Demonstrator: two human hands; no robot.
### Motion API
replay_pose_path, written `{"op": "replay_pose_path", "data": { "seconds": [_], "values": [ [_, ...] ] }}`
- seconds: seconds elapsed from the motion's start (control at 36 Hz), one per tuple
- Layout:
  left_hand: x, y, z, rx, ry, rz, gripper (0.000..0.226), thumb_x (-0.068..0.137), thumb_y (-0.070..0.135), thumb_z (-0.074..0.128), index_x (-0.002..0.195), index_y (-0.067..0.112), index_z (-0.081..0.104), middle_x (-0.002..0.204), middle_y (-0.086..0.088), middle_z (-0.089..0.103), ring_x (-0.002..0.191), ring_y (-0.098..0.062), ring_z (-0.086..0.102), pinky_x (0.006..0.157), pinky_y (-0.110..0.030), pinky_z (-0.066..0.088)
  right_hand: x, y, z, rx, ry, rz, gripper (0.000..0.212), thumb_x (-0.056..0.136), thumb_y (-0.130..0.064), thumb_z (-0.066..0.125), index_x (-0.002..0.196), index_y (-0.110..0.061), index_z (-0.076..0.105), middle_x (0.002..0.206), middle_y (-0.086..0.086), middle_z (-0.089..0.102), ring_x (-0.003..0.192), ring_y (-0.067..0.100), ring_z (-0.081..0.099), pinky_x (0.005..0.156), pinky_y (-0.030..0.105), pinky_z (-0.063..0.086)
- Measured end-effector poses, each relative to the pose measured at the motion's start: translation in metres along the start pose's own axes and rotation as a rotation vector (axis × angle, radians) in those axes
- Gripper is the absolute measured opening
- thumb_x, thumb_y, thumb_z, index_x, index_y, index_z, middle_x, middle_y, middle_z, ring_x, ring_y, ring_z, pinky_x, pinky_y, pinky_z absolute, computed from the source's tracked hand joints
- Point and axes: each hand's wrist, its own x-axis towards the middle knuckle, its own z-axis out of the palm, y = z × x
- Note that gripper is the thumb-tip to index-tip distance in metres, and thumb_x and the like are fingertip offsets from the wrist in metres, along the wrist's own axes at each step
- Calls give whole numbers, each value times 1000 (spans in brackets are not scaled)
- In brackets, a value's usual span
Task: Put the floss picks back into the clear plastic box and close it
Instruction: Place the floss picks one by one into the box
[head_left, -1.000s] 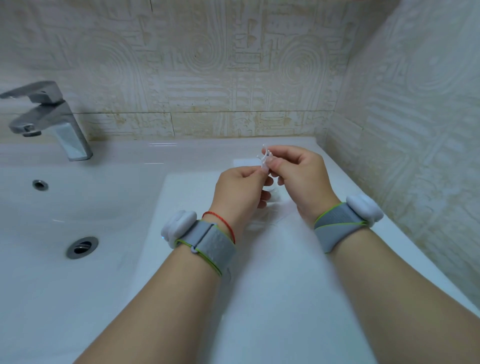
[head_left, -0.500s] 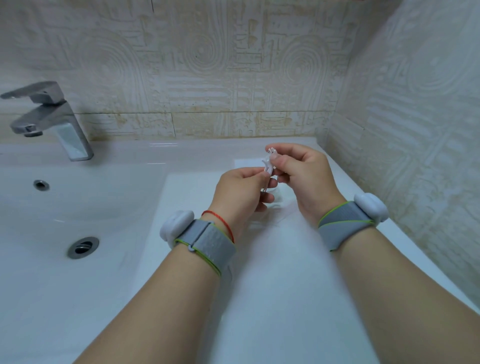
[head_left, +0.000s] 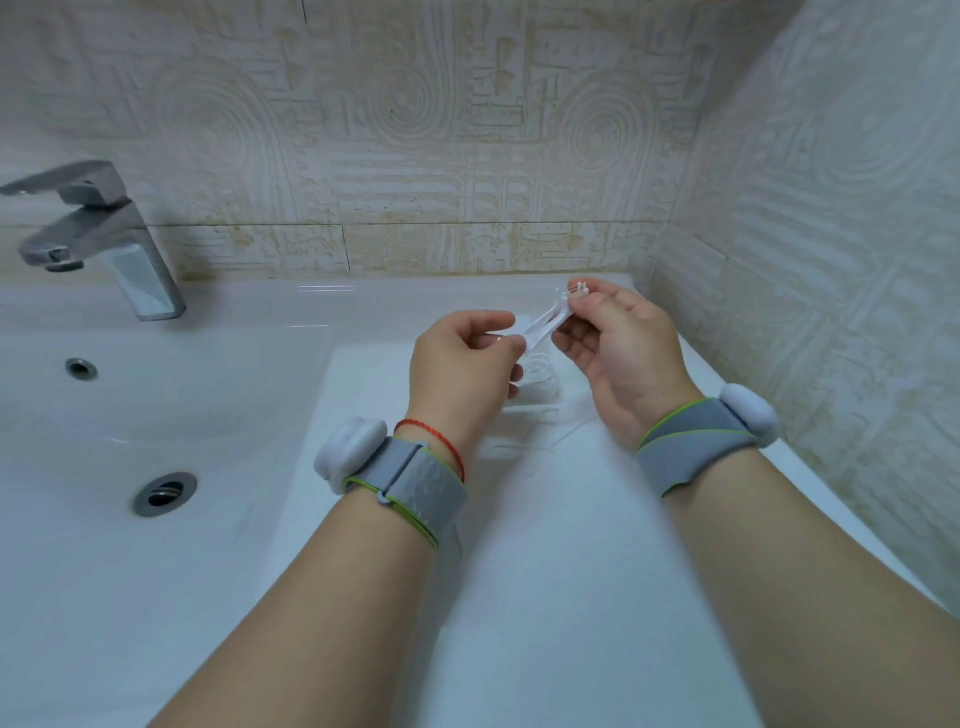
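Note:
Both hands are raised above the white counter, holding a small bunch of white floss picks (head_left: 546, 323) between them. My left hand (head_left: 462, 374) pinches the lower handle ends. My right hand (head_left: 621, 353) pinches the upper heads near its thumb. Below and between the hands lies the clear plastic box (head_left: 540, 382) on the counter, partly hidden by my left hand; whether its lid is up I cannot tell. A few thin loose picks (head_left: 540, 441) lie on the counter in front of the box.
The white counter (head_left: 545, 597) runs along a tiled wall (head_left: 831, 260) on the right. A sink basin (head_left: 156, 415) with a drain (head_left: 165, 492) lies to the left, with a metal faucet (head_left: 98, 234) at the back left.
My hands have drawn apart a little, the right hand moving right and the left hand left. The bunch of picks now stretches slanted between them instead of being hidden in the fingers.

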Motion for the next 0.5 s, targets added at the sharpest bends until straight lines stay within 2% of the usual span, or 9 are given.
{"op": "replay_pose_path", "data": {
  "seconds": [0.17, 0.31, 0.39, 0.44, 0.5],
  "values": [
    [2, 3, -4, -52, 125, 31, 12, 79, 11, 72, 81, 22, 69, 70, 1, 67, 56, -5, 62, 54, -20, 52, 2, 3, 0, 0, -35, 13, 14, 90, -2, 57, 87, -11, 66, 72, 3, 65, 65, 12, 63, 63, 23, 54],
    [4, 4, -8, -60, 175, 35, 8, 80, 11, 72, 81, 19, 70, 69, 1, 67, 56, -8, 63, 57, -26, 56, 6, -1, -5, 86, 64, 26, 12, 91, -2, 55, 88, -9, 65, 70, 3, 63, 60, 10, 63, 60, 22, 54],
    [7, 2, -10, 154, 156, 94, 8, 77, 14, 70, 78, 22, 71, 72, 1, 69, 68, -16, 65, 71, -34, 58, 8, 1, -8, -175, 50, -103, 14, 90, -4, 58, 85, -14, 67, 69, -1, 64, 61, 9, 61, 61, 22, 53],
    [5, 0, -8, 317, 132, 153, 9, 74, 16, 67, 71, 25, 70, 68, 8, 67, 66, -10, 62, 70, -26, 53, 7, 6, -5, -444, 6, -243, 17, 88, -5, 61, 83, -19, 68, 70, -2, 65, 63, 8, 60, 64, 23, 54],
    [0, 0, -4, 379, 106, 177, 6, 70, 22, 67, 67, 26, 68, 62, 12, 65, 61, -3, 58, 65, -21, 49, 4, 11, 0, -587, -66, -301, 21, 87, -4, 62, 81, -23, 68, 72, -2, 66, 66, 7, 60, 70, 27, 55]
  ]
}}
